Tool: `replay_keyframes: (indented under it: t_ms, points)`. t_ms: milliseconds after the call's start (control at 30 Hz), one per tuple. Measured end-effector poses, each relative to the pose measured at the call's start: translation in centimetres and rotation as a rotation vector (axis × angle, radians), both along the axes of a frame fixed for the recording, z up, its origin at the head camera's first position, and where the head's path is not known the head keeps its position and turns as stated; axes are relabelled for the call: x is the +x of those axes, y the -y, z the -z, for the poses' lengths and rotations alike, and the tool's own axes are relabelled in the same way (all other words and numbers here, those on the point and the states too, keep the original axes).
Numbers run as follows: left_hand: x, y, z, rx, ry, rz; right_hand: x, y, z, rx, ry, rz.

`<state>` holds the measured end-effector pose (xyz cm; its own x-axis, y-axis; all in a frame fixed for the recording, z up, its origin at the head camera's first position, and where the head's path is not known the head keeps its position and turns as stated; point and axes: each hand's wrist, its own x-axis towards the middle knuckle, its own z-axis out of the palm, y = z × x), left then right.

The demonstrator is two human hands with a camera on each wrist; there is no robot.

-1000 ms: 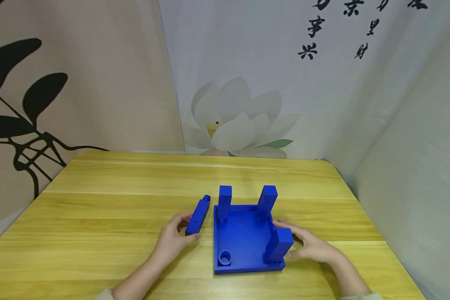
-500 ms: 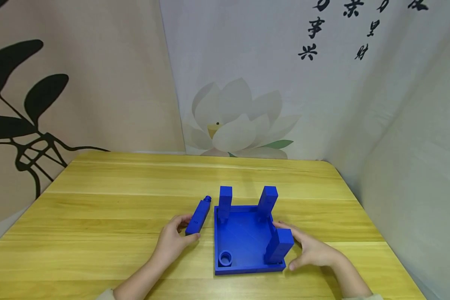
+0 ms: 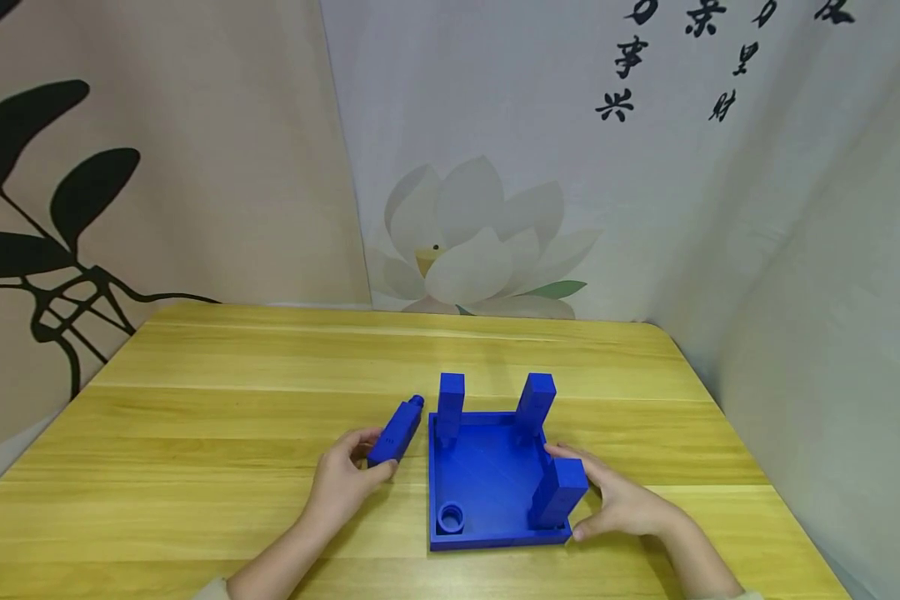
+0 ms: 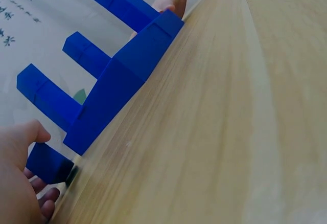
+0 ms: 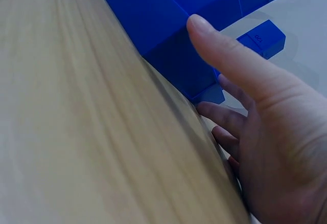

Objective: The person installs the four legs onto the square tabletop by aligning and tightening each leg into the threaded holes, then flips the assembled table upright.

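Observation:
A blue square base with a raised rim lies on the wooden table in the head view. Three blue posts stand up from its corners, and a round socket shows at the near left corner. To the left of the base, my left hand holds a loose blue post between thumb and fingers. Its narrow, knobbed end points away toward the far right. My right hand is at the right side of the base, thumb by the near corner; in the right wrist view the thumb rests against the blue side.
The wooden table reaches back to a printed cloth backdrop with a plant, a lotus and dark characters. Another pale cloth hangs along the right side.
The loose post in my left hand has tipped and shifted slightly. My right thumb has moved off the post beside it to the base's near corner. The base stays in place.

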<state>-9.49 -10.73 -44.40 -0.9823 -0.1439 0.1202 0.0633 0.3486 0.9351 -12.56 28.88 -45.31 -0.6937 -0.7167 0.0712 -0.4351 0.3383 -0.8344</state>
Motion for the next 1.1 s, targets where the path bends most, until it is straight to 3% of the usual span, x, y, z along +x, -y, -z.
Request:
replay_keyframes:
  t_ms: [233,433,733,1100]
  points:
    - [0.1,0.1,-0.2,0.079,0.001,-0.028,-0.1,0.0,0.1,0.021,0.037,0.023]
    - [0.2,0.1,-0.4,0.041,-0.027,-0.079,-0.1,0.0,0.2,0.028,0.026,0.032]
    - [0.1,0.5,-0.5,0.058,-0.125,-0.148,0.0,0.1,0.1,0.041,0.003,0.039]
    - [0.4,0.4,-1.1,0.18,-0.262,-0.21,0.0,0.1,0.1,0.063,-0.001,0.056]
